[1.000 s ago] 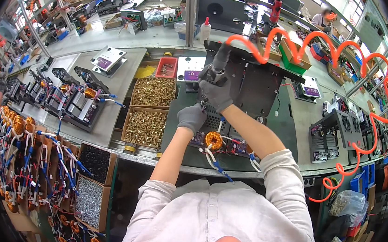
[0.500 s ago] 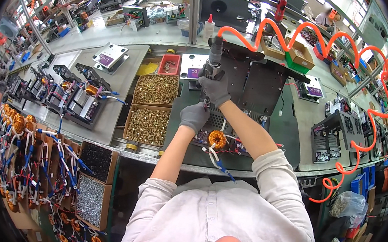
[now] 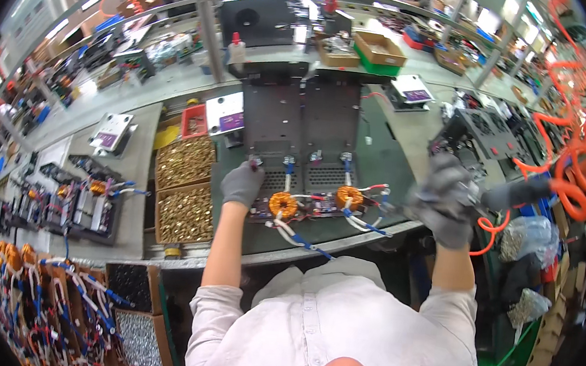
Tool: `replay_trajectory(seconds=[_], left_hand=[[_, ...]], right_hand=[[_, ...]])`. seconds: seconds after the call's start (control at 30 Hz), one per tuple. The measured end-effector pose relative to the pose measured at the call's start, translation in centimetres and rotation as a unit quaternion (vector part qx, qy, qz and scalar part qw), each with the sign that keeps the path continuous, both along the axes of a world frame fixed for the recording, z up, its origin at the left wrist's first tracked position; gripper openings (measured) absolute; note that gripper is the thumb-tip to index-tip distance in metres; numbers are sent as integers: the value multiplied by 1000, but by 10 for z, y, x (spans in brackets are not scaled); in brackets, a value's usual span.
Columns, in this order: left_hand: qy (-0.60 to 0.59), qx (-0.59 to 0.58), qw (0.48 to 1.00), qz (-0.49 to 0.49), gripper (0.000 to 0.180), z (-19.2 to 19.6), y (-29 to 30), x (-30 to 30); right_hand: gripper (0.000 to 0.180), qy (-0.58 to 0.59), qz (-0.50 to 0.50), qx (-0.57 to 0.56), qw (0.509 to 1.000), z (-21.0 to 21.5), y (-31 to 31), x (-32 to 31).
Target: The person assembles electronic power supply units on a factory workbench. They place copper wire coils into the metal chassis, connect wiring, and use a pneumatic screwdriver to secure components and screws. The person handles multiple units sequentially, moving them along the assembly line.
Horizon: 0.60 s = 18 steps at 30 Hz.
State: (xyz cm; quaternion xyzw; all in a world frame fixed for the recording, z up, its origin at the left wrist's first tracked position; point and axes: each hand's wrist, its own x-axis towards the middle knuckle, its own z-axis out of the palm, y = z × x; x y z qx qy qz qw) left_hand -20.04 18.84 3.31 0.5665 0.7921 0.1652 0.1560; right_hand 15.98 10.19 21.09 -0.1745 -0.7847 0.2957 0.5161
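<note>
Gloved in grey, my right hand (image 3: 444, 201) is a blur at the right of the frame, its fingers closed around the driver (image 3: 514, 195) as far as the blur shows. The driver's dark end points to the right, where it meets an orange hose (image 3: 573, 199) that coils up that side of the frame.

My left hand (image 3: 240, 185), gloved too, is left of centre at the lower left corner of the left panel (image 3: 271, 114). I cannot tell whether its fingers are pinched on anything.

Beside the left panel, near the middle of the frame, is the right panel (image 3: 331, 116), dark as well. Below them sit two orange coils, the left coil (image 3: 282, 205) and the right coil (image 3: 349, 198), with white and blue cables (image 3: 295, 236) trailing toward the bottom of the frame. A dark green mat (image 3: 388, 150) lies underneath.

Left of my left hand are two boxes of brass fasteners (image 3: 185, 162), with a red tray (image 3: 194, 135) just above. At the lower left, silver fasteners (image 3: 143, 345) fill another box.
</note>
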Motion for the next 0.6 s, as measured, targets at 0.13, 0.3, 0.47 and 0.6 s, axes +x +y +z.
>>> replay_trajectory(seconds=[0.13,0.3,0.47,0.6], left_hand=[[-110,42,992,-37,49,-12,-13,-14],[-278,146,948,-55,35,-18,-38,-8],[-344,159,914,-147,32,-28,-47,11],[-409,144,888,-150,32,-33,-52,17]], right_hand=[[47,181,-313,-87,928,-22,-81,125],[28,375,-609,-93,693,-116,-87,251],[22,392,-509,-241,727,-237,-59,297],[27,426,-370,-294,771,-303,-24,318]])
